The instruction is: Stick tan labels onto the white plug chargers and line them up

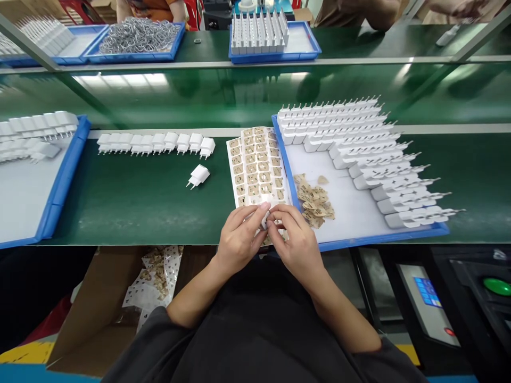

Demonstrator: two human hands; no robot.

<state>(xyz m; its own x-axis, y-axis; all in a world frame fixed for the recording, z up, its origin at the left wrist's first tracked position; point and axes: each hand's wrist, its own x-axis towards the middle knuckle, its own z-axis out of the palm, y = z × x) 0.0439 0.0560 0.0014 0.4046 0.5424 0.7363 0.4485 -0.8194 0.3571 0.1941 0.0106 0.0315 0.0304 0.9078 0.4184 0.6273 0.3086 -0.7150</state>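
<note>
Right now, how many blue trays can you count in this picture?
5: one far left, one holding plugs at right, three on the far shelf, at left, centre-left and centre. Others may lie out of view.

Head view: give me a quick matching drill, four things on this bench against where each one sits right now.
Things:
1. label sheet
2. lone white charger
3. peeled brown backing scraps
4. row of white chargers

Places:
A. inside the blue tray on the right
B. along the far edge of the green mat, left of the sheet
C. alone on the green mat, below the row
D. just beyond the two hands, against the tray's left rim

Pairs: 1-D, 2-C, 3-A, 4-B
</note>
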